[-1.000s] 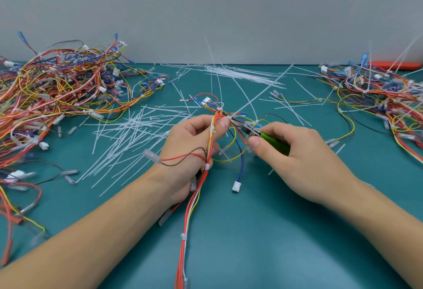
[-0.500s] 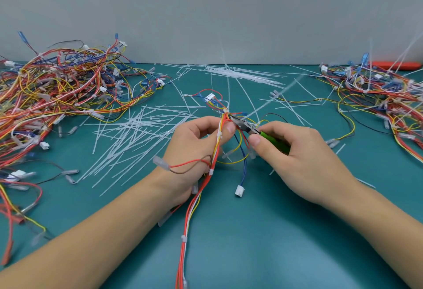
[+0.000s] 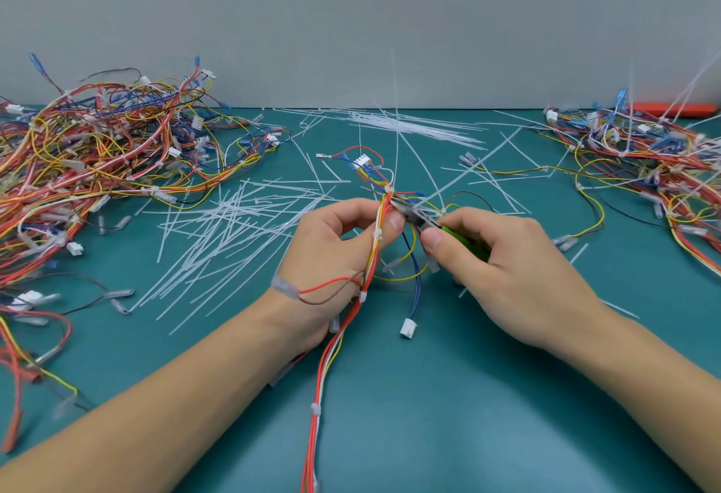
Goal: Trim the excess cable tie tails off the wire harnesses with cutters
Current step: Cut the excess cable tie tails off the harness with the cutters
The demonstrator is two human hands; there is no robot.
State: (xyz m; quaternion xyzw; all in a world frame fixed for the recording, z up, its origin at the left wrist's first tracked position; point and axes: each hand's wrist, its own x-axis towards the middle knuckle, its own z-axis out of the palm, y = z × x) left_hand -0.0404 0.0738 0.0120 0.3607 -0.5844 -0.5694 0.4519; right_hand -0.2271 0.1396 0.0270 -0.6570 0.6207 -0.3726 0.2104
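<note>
Teal mat [image 3: 429,414], left hand [image 3: 331,258] pinching harness [image 3: 374,243], right hand [image 3: 503,270] gripping cutters [image 3: 419,217] beside it.

Not much else here tbh. Everything sits on a flat teal-green work mat [image 3: 448,414] that covers the whole bench, and behind it there's just a plain pale grey wall [image 3: 351,16]. Way over at the far right, right up against the wall, a long orange bar-shaped thing [image 3: 677,108] lies flat, half hidden, so can't tell what it is.
</note>
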